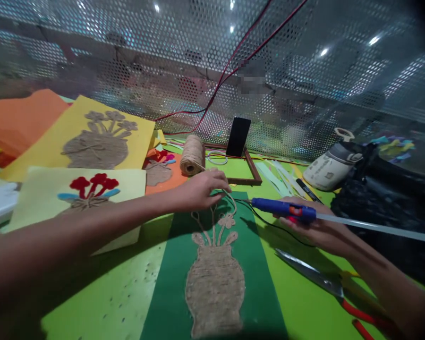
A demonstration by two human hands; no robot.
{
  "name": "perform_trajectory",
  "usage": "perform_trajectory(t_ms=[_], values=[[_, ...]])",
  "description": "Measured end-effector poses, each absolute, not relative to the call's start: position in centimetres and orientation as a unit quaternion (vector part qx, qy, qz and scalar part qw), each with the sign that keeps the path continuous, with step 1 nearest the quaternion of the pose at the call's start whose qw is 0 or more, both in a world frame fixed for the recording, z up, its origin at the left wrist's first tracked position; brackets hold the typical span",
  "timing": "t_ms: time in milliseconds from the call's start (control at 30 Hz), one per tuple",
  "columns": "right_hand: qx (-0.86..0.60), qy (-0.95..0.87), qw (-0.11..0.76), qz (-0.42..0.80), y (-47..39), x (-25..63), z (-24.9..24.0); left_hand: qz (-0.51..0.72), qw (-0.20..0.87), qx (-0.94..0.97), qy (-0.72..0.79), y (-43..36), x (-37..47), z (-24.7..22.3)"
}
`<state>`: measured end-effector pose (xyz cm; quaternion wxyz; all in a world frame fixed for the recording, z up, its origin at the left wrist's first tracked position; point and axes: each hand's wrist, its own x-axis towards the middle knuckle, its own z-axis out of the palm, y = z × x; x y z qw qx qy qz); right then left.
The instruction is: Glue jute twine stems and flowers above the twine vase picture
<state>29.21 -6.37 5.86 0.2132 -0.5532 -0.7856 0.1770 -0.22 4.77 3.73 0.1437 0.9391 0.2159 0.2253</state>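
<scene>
The left hand [205, 190] is pinching twine [235, 204] over the upper part of the green card [175, 269], while the right hand [301, 226] is gripping a blue glue gun [274, 207]. Neat gluing is probably calling for sparing dabs, skin clear of the nozzle [249, 201]. Scissors [313, 274] are lying just beside the card.

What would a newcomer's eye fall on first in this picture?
Probably the rounded brown twine vase on dark green card, low in the centre. Next, the blue plastic glue gun in the right hand, by the card's far end. Red flower shapes on a pale yellow rectangular sheet stand out at left.
</scene>
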Motion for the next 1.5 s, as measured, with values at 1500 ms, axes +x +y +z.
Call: perform_trajectory(t_ms=[1500], values=[[-0.552,-0.776,0.143,0.27,-6.4,26.2,4.2,0.007,0.266,0.953,0.142,8.0,0.2,3.6]])
